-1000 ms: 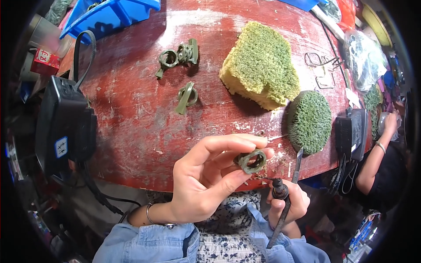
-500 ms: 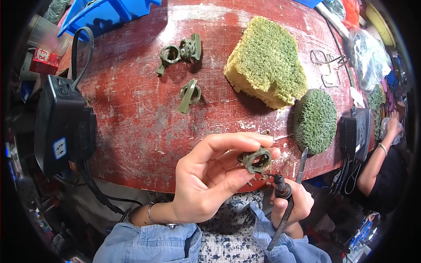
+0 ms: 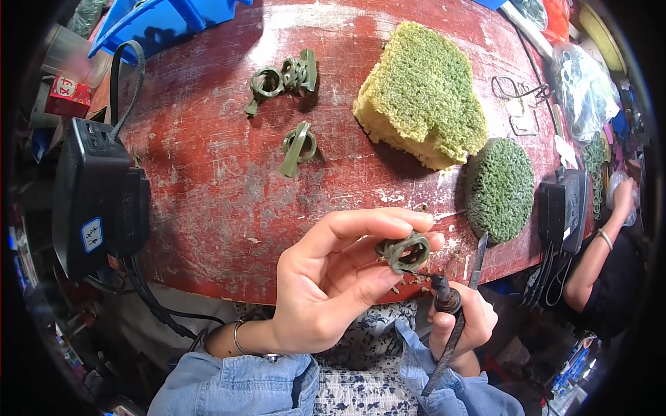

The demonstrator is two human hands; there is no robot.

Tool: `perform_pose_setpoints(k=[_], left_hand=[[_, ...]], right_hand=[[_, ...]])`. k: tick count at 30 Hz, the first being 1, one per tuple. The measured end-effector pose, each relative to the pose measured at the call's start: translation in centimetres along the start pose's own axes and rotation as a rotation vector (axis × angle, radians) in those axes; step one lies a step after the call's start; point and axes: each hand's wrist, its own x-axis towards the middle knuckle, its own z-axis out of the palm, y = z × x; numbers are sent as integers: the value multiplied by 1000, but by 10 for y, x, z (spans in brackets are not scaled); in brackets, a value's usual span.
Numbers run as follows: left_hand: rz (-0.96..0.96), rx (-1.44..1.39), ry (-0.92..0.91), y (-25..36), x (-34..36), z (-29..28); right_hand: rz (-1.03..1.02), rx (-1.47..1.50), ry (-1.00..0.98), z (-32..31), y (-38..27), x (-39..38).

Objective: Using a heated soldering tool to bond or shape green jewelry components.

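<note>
Left hand (image 3: 320, 288) pinches a green ring (image 3: 394, 255), opening roughly toward camera. Right hand (image 3: 466, 326) grips a dark pen-shaped tool (image 3: 446, 297) plus a long flat metal blade (image 3: 476, 269); tool tip at ring's lower edge (contact unclear). On worn red surface (image 3: 208, 229): loose green ring pieces (image 3: 295, 152), yellow-green sponge block (image 3: 430, 93), darker oval pad (image 3: 501, 191) just beside it. Blue bin (image 3: 149, 33) upper left, black boxy device (image 3: 87, 187) left, another person's arm (image 3: 593, 260) far right.
</note>
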Motion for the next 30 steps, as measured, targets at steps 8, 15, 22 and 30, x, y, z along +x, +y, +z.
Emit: perform_pose_setpoints(k=[8,15,22,30], left_hand=[[4,-3,9,1,0,0],[9,-11,25,1,0,0],[-6,-47,37,1,0,0],[10,9,55,1,-1,-1]], right_hand=[[-3,-5,-6,0,-1,1],[-2,-4,-6,0,0,0],[1,9,-6,0,0,-1],[84,126,55,2,0,-6]])
